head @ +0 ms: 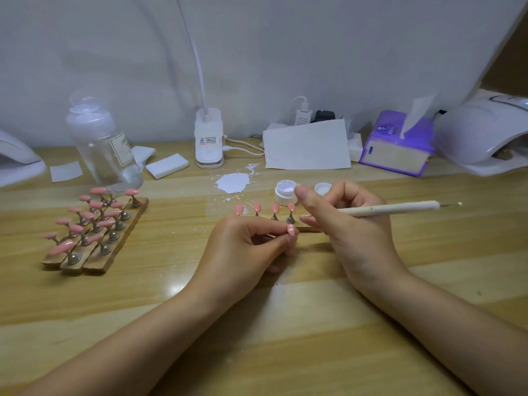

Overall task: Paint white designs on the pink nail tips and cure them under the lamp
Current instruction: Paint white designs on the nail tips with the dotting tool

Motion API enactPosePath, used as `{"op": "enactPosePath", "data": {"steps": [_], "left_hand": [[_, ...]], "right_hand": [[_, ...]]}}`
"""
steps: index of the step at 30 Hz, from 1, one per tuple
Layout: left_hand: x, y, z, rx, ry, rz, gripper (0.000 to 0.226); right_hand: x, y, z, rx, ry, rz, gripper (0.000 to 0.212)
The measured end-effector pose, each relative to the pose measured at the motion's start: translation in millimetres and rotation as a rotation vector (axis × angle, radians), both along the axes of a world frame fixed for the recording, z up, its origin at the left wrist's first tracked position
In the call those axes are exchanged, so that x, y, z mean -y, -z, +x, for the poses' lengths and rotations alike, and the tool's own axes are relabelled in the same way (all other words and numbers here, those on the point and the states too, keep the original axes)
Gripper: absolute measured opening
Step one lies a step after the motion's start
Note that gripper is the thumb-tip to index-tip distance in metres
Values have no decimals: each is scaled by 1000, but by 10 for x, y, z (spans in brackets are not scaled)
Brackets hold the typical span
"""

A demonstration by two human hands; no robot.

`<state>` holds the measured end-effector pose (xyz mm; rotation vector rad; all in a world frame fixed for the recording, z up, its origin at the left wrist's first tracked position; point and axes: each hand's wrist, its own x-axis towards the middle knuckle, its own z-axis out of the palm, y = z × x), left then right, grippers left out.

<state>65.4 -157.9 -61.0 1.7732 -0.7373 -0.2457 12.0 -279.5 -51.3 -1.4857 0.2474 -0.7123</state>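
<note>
We see a wooden table (285, 324) under both forearms. Beyond the right hand (351, 224), off to its right, sits the white curing lamp (480, 132). Well left of the left hand (243, 247) stands a rack of pink nail tips (94, 227). The right hand grips a white pen-like tool (391, 208), its far end pointing right. Just beyond its fingers sits an open white jar (285, 192). The left hand pinches one pink nail tip (291, 230), with four more tips (265, 208) standing just beyond its knuckles.
</note>
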Motion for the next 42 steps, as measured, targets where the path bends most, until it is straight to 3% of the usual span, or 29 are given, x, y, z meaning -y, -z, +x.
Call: {"op": "enactPosePath", "data": {"steps": [4, 15, 42], "left_hand": [[6, 2, 0, -5, 15, -6, 17], [-1, -2, 4, -60, 51, -45, 23], [6, 0, 13, -69, 48, -29, 21]], "right_hand": [[-19, 31, 22, -28, 5, -57, 47], [7, 52, 39, 12, -118, -99, 43], [-2, 34, 51, -4, -129, -86, 42]]}}
